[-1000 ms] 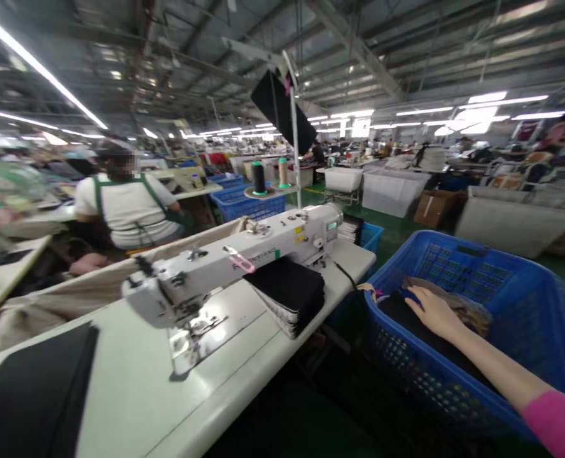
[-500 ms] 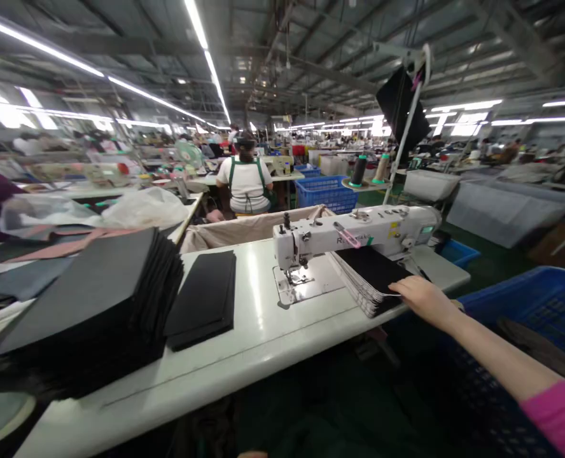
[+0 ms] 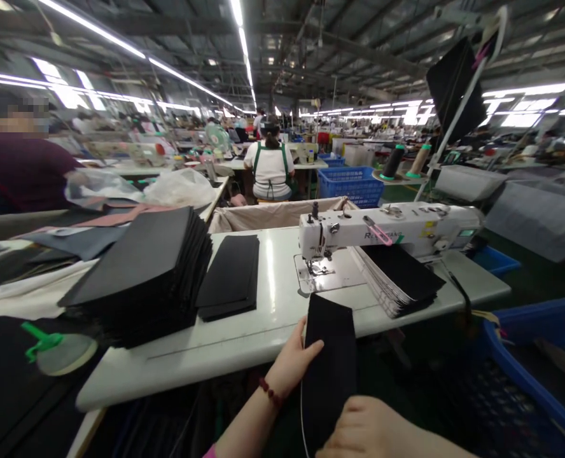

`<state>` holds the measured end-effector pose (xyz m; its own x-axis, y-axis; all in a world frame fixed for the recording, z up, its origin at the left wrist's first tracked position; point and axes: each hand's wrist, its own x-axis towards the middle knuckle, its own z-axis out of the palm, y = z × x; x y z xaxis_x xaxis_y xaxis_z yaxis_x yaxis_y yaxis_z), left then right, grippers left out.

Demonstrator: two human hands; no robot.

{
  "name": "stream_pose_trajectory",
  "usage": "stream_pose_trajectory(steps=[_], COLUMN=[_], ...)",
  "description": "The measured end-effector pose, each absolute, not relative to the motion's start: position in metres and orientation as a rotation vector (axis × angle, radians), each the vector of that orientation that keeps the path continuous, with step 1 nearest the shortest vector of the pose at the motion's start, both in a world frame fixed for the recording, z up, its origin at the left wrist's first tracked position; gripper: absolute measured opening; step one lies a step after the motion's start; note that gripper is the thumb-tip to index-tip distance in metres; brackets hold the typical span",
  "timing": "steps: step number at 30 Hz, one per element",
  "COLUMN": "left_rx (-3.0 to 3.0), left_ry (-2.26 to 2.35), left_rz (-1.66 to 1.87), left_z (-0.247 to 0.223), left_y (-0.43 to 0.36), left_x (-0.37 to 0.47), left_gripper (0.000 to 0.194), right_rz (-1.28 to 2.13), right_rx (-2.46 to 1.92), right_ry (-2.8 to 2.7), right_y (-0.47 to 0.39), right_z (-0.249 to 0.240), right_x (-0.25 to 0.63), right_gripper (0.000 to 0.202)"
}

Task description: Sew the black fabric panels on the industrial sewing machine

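A black fabric panel (image 3: 331,356) with a pale edge hangs upright between my hands at the table's front edge. My left hand (image 3: 294,357) grips its left side, thumb in front and fingers behind. Lower down, my right hand (image 3: 366,429) is closed on the panel's lower right part, partly cut off by the frame. Just beyond the panel's top is the needle area of a white sewing machine (image 3: 382,232). A stack of black panels with pale edges (image 3: 401,277) lies under the machine's arm.
Left on the white table (image 3: 273,280) stand a tall stack of dark panels (image 3: 139,267) and a low one (image 3: 230,273). A blue crate (image 3: 540,343) is at the right. Thread cones (image 3: 394,162) stand behind the machine. Other people sit further back.
My right hand has come from the stack under the machine arm toward me with one black panel. My left hand has risen into view and holds it too. The view has turned left.
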<state>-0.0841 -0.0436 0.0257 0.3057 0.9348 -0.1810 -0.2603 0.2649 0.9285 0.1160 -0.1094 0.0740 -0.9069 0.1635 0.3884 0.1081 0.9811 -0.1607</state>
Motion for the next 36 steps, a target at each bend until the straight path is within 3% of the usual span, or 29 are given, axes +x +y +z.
stream_pose_trajectory(steps=[2, 4, 7, 10, 16, 19, 22, 28, 36], left_rx=[1.096, 1.295, 1.582, 1.925, 2.464, 2.576, 2.551, 2.389, 2.478], left_ry=[1.092, 1.366, 1.729, 1.971, 1.890, 1.671, 1.702, 1.967, 1.594], left_rz=[1.055, 1.140, 1.149, 1.031, 0.522, 0.345, 0.325, 0.370, 0.348], left_z=[0.013, 0.002, -0.001, 0.006, 0.009, 0.012, 0.017, 0.014, 0.013], left_y=[-0.040, -0.038, -0.036, -0.032, -0.004, 0.009, 0.017, 0.046, 0.084], left_x=[-0.100, -0.120, -0.139, -0.137, -0.127, -0.128, -0.125, -0.113, -0.121], left_gripper=[0.076, 0.077, 0.080, 0.077, 0.084, 0.077, 0.065, 0.066, 0.065], right_rz=[0.687, 0.910, 0.422, 0.322, 0.250, 0.214, 0.209, 0.257, 0.270], right_rx=[-0.139, -0.335, -0.875, -0.953, -1.000, -1.055, -1.092, -1.113, -1.139], right_ry=[-2.735, -2.668, -2.453, -2.409, -2.370, -2.337, -2.323, -2.324, -2.393], right_y=[-0.083, -0.042, 0.030, 0.089, 0.122, 0.122, 0.122, 0.126, 0.128], right_z=[0.072, 0.073, 0.063, 0.039, 0.001, -0.006, -0.007, -0.005, -0.004], right_x=[0.110, 0.110, 0.107, 0.096, 0.090, 0.093, 0.094, 0.094, 0.095], right_gripper=[0.028, 0.031, 0.033, 0.036, 0.032, 0.032, 0.032, 0.036, 0.037])
